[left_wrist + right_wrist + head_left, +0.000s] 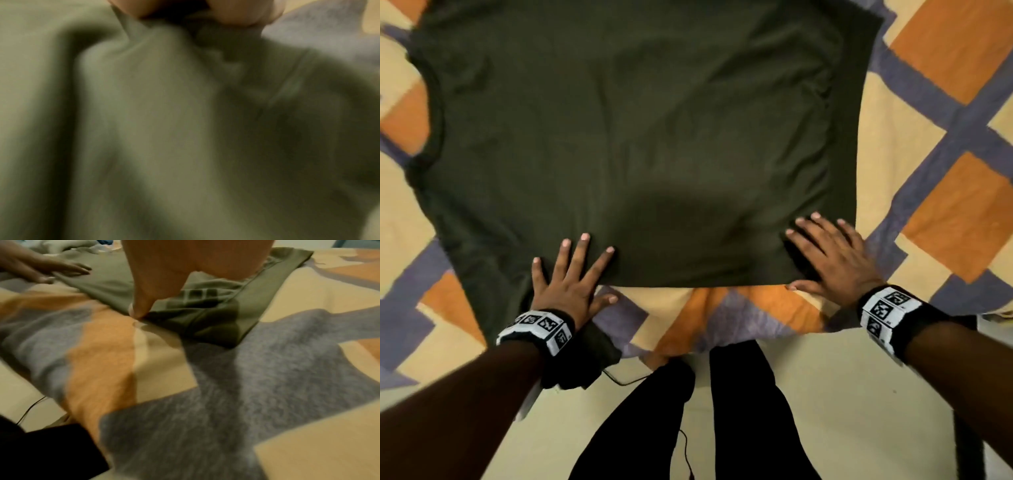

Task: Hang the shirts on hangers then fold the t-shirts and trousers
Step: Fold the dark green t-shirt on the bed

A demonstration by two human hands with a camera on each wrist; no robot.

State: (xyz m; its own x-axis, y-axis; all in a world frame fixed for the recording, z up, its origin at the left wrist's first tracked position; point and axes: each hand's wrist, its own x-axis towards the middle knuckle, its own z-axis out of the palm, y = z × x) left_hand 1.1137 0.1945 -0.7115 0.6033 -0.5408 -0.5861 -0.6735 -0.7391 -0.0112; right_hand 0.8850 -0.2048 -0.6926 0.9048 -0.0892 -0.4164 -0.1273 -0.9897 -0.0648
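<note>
T-shirt spread flat on bed, near hem at bed edge. Left hand and right hand splayed flat, pressing hem corners, gripping nothing. Likely smoothing before fold: sweep palms outward, keep hem straight, avoid dragging fabric.

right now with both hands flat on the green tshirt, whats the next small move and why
Probably fold one side inward. The olive t-shirt lies spread flat on the patchwork bedspread. The left hand and right hand press its near hem with straight fingers, gripping nothing. A bit of the cloth hangs off the bed edge below the left wrist, so I would bring the left side over first.
</note>
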